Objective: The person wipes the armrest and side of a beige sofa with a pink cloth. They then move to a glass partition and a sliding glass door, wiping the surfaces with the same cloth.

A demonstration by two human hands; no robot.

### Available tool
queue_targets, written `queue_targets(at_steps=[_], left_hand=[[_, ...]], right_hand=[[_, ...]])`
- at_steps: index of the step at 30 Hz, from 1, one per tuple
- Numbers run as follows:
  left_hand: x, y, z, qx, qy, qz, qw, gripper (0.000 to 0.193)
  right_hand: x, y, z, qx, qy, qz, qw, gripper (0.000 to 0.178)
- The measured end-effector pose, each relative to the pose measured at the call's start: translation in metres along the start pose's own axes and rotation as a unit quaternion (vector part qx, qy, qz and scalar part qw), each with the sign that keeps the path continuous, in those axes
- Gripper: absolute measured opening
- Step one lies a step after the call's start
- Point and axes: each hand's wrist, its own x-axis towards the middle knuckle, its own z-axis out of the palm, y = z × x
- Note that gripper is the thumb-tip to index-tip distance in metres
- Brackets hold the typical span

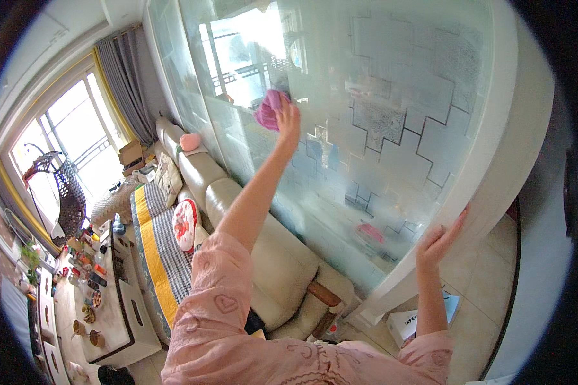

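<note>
With my left arm stretched up and forward, my left hand [288, 119] presses a bunched purple cloth [271, 110] against a tall glass panel [327, 64]. The fingers are closed on the cloth. The glass is partly frosted, with a pattern of dark stepped lines and textured blocks, and it reflects a bright window. Lower on the right, my right hand [438, 244] rests on the white frame [478, 218] at the panel's edge. Its fingers are stretched along the frame, the thumb stands apart, and nothing is held.
Below the glass runs a beige leather sofa [270, 279] with a striped cover [164, 250] and a red-and-white cushion [185, 224]. A cluttered white coffee table [90, 301] stands at the left. A hanging wicker chair [67, 192] is near the window. A white box [401, 326] lies on the floor.
</note>
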Motion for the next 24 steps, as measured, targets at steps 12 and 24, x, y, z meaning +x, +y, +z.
queue_targets(at_steps=[12,24], left_hand=[[0.094,-0.005,-0.032,-0.175,-0.104,-0.072,0.976,0.042],[0.054,0.0,-0.055,-0.4,-0.141,-0.343,0.838,0.036]], right_hand=[[0.136,-0.089,0.073,-0.117,-0.39,-0.321,0.855,0.057],[0.119,-0.084,0.081,-0.137,-0.417,-0.293,0.849,0.06]])
